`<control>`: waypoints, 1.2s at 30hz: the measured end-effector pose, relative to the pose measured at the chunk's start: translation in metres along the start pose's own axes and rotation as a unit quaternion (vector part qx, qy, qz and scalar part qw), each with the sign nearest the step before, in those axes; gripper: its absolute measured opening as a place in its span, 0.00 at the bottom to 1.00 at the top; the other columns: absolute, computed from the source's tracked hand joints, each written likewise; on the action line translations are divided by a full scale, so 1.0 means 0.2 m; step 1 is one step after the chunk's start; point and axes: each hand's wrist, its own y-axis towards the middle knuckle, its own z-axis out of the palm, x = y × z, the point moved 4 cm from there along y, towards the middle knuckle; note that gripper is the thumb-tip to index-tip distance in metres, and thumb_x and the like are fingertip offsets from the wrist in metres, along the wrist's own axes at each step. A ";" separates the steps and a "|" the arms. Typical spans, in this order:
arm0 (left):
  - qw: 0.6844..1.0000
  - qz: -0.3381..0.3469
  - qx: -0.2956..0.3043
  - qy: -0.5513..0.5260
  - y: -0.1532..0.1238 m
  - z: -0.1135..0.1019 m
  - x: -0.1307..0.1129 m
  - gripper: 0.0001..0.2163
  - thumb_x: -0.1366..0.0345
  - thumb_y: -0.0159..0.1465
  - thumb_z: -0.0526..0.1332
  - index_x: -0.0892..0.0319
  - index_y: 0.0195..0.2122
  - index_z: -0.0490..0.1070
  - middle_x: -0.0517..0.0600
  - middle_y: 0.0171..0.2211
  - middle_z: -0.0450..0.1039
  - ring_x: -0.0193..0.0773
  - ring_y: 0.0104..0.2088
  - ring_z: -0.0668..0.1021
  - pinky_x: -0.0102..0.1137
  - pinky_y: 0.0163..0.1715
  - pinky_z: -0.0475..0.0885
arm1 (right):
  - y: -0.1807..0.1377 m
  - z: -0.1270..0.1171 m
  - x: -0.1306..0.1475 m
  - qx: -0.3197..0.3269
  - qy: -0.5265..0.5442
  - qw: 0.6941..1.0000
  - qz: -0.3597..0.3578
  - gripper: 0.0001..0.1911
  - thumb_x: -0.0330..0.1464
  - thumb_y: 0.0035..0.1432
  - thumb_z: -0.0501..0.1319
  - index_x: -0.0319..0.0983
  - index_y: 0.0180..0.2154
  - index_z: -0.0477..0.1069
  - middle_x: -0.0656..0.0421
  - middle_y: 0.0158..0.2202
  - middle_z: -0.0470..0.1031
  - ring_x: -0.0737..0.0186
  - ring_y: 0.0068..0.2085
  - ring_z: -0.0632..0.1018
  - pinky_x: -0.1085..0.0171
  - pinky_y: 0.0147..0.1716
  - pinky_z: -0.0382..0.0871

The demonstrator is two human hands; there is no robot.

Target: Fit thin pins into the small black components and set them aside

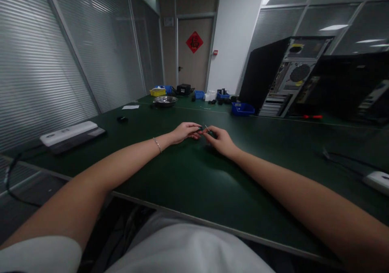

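Note:
Both hands meet over the middle of the green table (188, 171). My left hand (184, 133) has its thumb and fingertips closed on a small dark green piece (200, 128), too small to identify. In my right hand (221, 141), the fingers wrap round a small screwdriver (207, 128); its thin bright shaft points up and left towards the piece, and its dark handle is mostly covered by the palm. Whether the shaft touches the piece I cannot tell.
At the back stand a shiny metal bowl (165, 101), a yellow bin (157, 92), a blue bin (242, 109) and a black box (183, 89). Computer towers (273, 74) rise on the right. A power strip (71, 136) lies left, another white one (378, 181) at the right edge.

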 end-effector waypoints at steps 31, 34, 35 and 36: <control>0.999 0.004 0.043 -0.002 -0.07 0.01 -0.03 0.18 0.76 0.60 0.58 0.66 0.52 0.67 0.59 0.42 0.72 0.35 0.35 0.77 0.34 0.41 0.71 | -0.03 -0.02 0.02 -0.009 -0.032 0.998 -0.062 0.17 0.31 0.56 0.57 0.40 0.49 0.66 0.54 0.42 0.70 0.59 0.43 0.72 0.61 0.40 0.66; 0.999 0.007 0.033 0.003 -0.07 0.01 -0.04 0.17 0.77 0.60 0.58 0.66 0.51 0.68 0.58 0.40 0.73 0.35 0.34 0.77 0.34 0.39 0.71 | -0.03 -0.02 0.01 -0.011 -0.022 0.998 -0.056 0.17 0.30 0.55 0.58 0.41 0.48 0.68 0.55 0.42 0.70 0.58 0.45 0.71 0.61 0.42 0.67; 0.999 0.008 0.031 0.006 -0.07 0.01 -0.04 0.17 0.77 0.59 0.58 0.65 0.51 0.68 0.57 0.40 0.73 0.35 0.34 0.77 0.33 0.39 0.71 | -0.03 -0.02 0.00 -0.009 -0.018 0.999 -0.051 0.17 0.30 0.55 0.58 0.41 0.48 0.68 0.55 0.42 0.70 0.58 0.45 0.72 0.61 0.42 0.67; 0.999 0.009 0.030 0.009 -0.07 0.01 -0.04 0.17 0.77 0.59 0.58 0.65 0.51 0.69 0.57 0.40 0.73 0.34 0.34 0.77 0.33 0.38 0.71 | -0.02 -0.02 0.00 -0.004 -0.011 0.999 -0.040 0.17 0.31 0.55 0.58 0.41 0.48 0.69 0.55 0.43 0.70 0.59 0.43 0.73 0.61 0.40 0.68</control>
